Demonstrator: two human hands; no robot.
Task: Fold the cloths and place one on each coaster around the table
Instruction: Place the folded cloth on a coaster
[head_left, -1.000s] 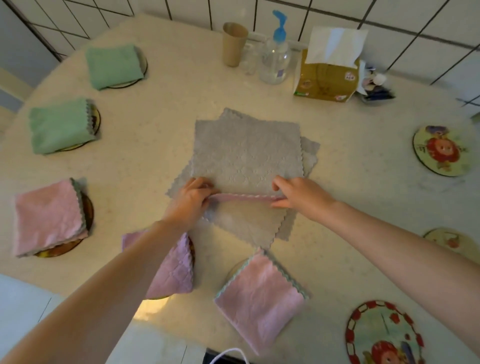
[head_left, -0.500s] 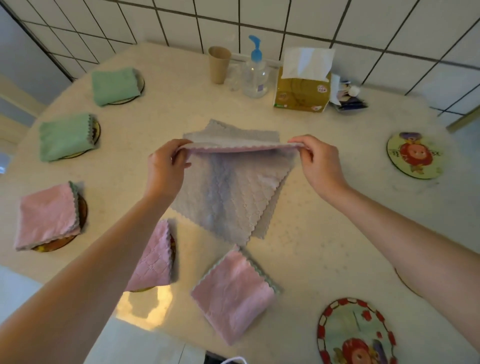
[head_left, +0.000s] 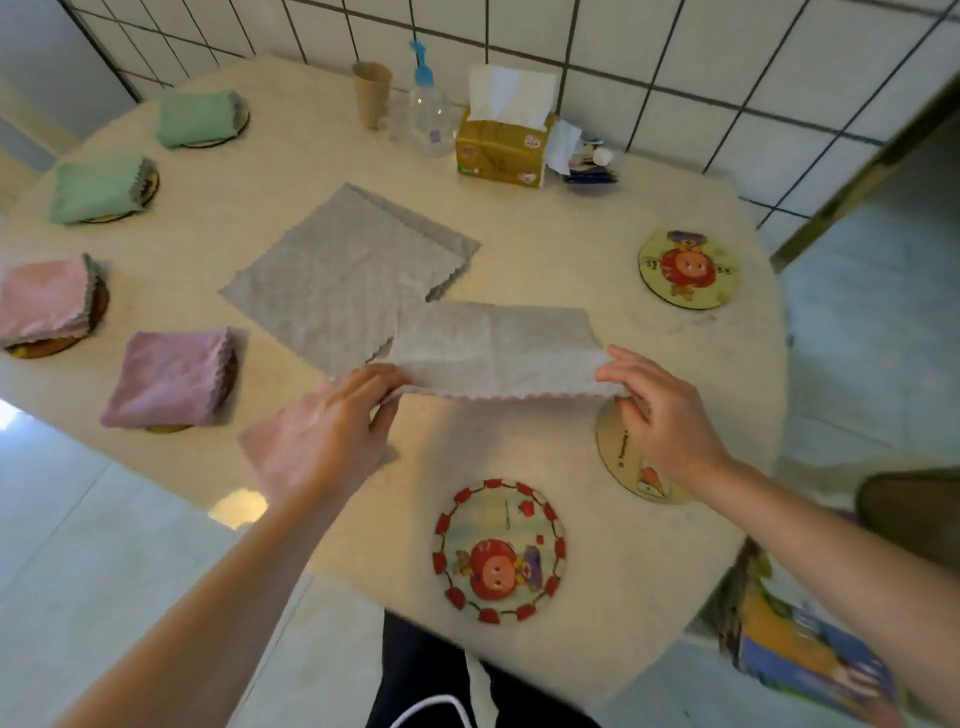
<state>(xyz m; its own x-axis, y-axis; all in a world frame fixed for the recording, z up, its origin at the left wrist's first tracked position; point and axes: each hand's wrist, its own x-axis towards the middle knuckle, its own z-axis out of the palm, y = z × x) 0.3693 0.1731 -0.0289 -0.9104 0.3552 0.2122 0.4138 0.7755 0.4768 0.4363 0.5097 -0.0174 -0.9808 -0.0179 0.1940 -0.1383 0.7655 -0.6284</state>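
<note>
A grey cloth (head_left: 493, 348) folded in half is stretched between my hands over the table's near middle. My left hand (head_left: 332, 431) pinches its left corner and my right hand (head_left: 660, 410) pinches its right corner. More grey cloths (head_left: 337, 270) lie flat in the middle of the table. Two folded green cloths (head_left: 96, 188) (head_left: 196, 117) and two folded pink cloths (head_left: 44, 299) (head_left: 171, 376) sit on coasters along the left. Another pink cloth (head_left: 260, 447) lies partly hidden under my left hand. Three bare coasters show: near front (head_left: 498, 551), under my right hand (head_left: 623, 462), far right (head_left: 683, 270).
At the back by the tiled wall stand a paper cup (head_left: 371, 93), a pump bottle (head_left: 428, 111), a tissue box (head_left: 504, 140) and small items (head_left: 589, 163). The round table (head_left: 571, 234) ends close on the right and front. A box (head_left: 805, 649) sits on the floor at right.
I lifted the top grey cloth off the pile by its near edge and carried it right and toward me, folded in half. My view shifted to the right.
</note>
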